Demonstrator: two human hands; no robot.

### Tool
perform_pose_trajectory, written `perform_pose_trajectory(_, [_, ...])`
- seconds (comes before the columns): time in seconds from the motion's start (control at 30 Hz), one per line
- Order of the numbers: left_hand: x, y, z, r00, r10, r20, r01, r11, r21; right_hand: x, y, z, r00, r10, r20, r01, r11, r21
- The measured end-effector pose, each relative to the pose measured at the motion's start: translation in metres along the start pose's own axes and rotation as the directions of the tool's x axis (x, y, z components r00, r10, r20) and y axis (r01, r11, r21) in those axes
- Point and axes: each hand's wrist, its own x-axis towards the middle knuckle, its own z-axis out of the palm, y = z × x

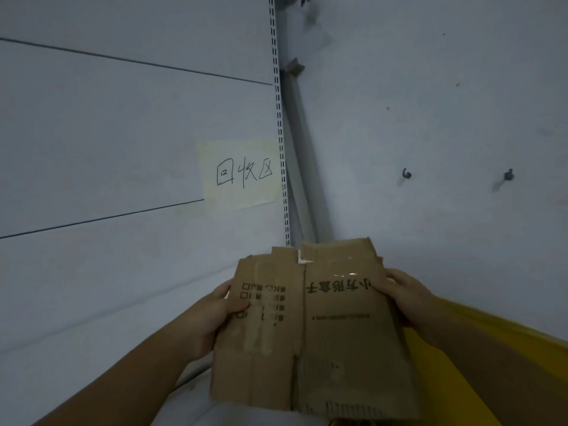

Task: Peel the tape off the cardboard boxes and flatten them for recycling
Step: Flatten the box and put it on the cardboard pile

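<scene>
From the head view, you hold the flattened cardboard box [310, 327] in the air in front of you, printed face toward you and upside down. Your left grip [212, 315] clamps its left edge with the thumb on the front. Your right grip [405, 296] is wrapped round its right edge. It hangs low before the wall corner, below the handwritten note [241, 175] and above a yellow container [461, 364] at lower right.

A glossy strip of tape [344, 273] seems to remain near the top of the right panel, and paler streaks run down the left panel. If you drop the box now, that tape likely goes in with it.

The central crease looks soft, so the panels could spring open or fold away from one grip if you let go on one side. The top edges look ragged and layered, and a loose flap might catch the slotted rail [279, 133] as you reach forward.
</scene>
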Motion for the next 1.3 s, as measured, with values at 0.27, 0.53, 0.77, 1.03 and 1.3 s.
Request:
perform_pose_trajectory(0.27, [0.064,0.017,-0.004,0.998,-0.051,-0.033,0.056,0.986,0.159,0.101,0.010,0.006,0.997,-0.001,0.077,-0.014,0.980,0.200])
perform_pose_trajectory(0.53, [0.186,0.084,-0.007,0.999,-0.015,-0.042,0.035,0.843,0.536,0.194,-0.004,-0.035,0.931,0.159,0.329,-0.152,0.987,-0.047])
perform_pose_trajectory(0.77, [0.273,0.060,0.026,0.883,0.425,-0.198,0.095,0.251,0.963,0.253,0.017,-0.021,0.955,0.180,0.237,-0.082,0.925,-0.371])
perform_pose_trajectory(1.03, [0.259,-0.020,0.050,0.976,0.024,-0.217,0.218,-0.006,0.976,0.308,0.026,-0.008,0.840,0.062,0.539,0.436,0.513,-0.739])
perform_pose_trajectory(1.3, [0.270,-0.012,0.046,0.941,0.144,-0.307,0.276,0.202,0.940,0.302,0.020,0.052,0.510,-0.206,0.835,0.836,0.349,-0.424])
